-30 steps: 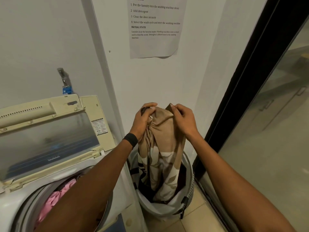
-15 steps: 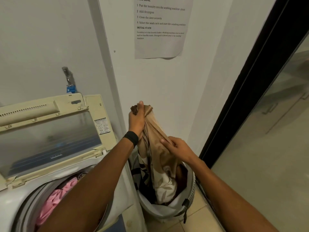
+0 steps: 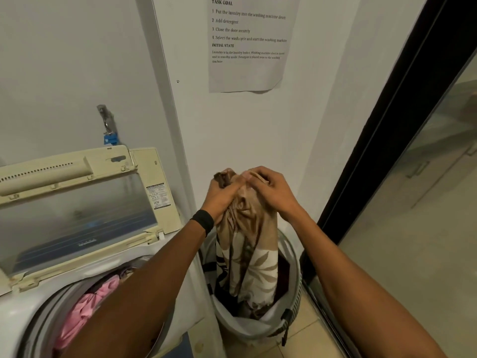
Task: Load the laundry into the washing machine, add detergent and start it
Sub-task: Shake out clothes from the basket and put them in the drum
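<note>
Both hands are raised together in front of the wall, gathering the top of 1 beige leaf-print cloth (image 3: 251, 259). The left hand (image 3: 222, 195) has its fingers curled round the bunched upper end, a dark fold of it poking out above the knuckles. The right hand (image 3: 273, 192), just beside and touching the left at the thumbs, curls its fingers over the same top edge and pinches it. The cloth hangs straight down from the 2 hands, and its lower end is inside the round laundry basket (image 3: 258, 328) directly below them, where dark items lie around it. The basket stands on the tiled floor (image 3: 309, 339). A black wristband (image 3: 204, 223) sits on the left wrist. To the left of the left hand and lower is the washing machine (image 3: 25, 306), its see-through lid (image 3: 77, 218) tilted up and back. The left forearm crosses over the open drum, in which a pink garment (image 3: 85, 306) lies. Above the lid, well left of the hands, a tap (image 3: 107, 120) with a blue fitting (image 3: 110, 139) comes off the wall. A printed sheet (image 3: 247, 71) headed "TASK GOAL" hangs on the wall above the hands. To the right of the right hand runs a dark door frame (image 3: 387, 125) with glass beyond.
</note>
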Demonstrator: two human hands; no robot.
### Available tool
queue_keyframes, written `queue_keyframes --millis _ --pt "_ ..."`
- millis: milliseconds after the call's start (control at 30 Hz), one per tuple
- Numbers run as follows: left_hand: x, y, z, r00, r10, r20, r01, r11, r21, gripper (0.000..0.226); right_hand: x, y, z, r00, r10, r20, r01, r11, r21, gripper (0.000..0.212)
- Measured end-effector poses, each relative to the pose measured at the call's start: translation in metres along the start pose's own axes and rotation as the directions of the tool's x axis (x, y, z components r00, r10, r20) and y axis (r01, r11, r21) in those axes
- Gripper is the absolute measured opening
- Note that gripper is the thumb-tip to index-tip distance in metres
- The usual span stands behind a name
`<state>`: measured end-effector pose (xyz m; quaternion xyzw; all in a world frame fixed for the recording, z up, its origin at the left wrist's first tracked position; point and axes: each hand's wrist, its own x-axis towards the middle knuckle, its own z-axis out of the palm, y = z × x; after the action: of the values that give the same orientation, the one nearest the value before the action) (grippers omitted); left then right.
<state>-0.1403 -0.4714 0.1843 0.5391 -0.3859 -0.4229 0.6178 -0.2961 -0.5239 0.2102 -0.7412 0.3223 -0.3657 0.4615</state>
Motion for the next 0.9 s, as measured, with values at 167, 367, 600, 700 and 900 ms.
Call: queue_keyframes --millis 167,367,600,700,900 --pt "0.005 0.002 -0.005 0.972 0.082 -0.222 -0.069 0.996 0.065 0.035 -0.026 0.030 0.017 0.952 0.208 0.224 -0.171 0.970 -0.172 0.035" --pt "0.006 -0.003 -0.016 0.946 0.160 -0.282 -0.093 0.967 0.237 0.036 -0.033 0.061 -0.014 0.941 0.295 0.167 -0.164 0.828 -0.537 0.052" --pt "-0.017 -0.016 0.015 0.994 0.091 0.062 -0.098 0.987 0.131 0.046 0.011 0.011 -0.001 0.999 -0.014 0.049 0.030 0.942 -0.335 0.028" --pt "-0.011 -0.012 0.023 0.994 0.107 -0.030 -0.101 0.982 0.158 0.041 0.008 0.022 0.001 0.998 0.039 -0.046 -0.050 0.968 -0.247 0.035" --pt "0.005 -0.010 0.016 0.975 0.019 -0.223 0.009 0.992 0.126 0.044 -0.033 0.062 -0.002 0.987 0.150 0.064 -0.120 0.935 -0.335 0.051"
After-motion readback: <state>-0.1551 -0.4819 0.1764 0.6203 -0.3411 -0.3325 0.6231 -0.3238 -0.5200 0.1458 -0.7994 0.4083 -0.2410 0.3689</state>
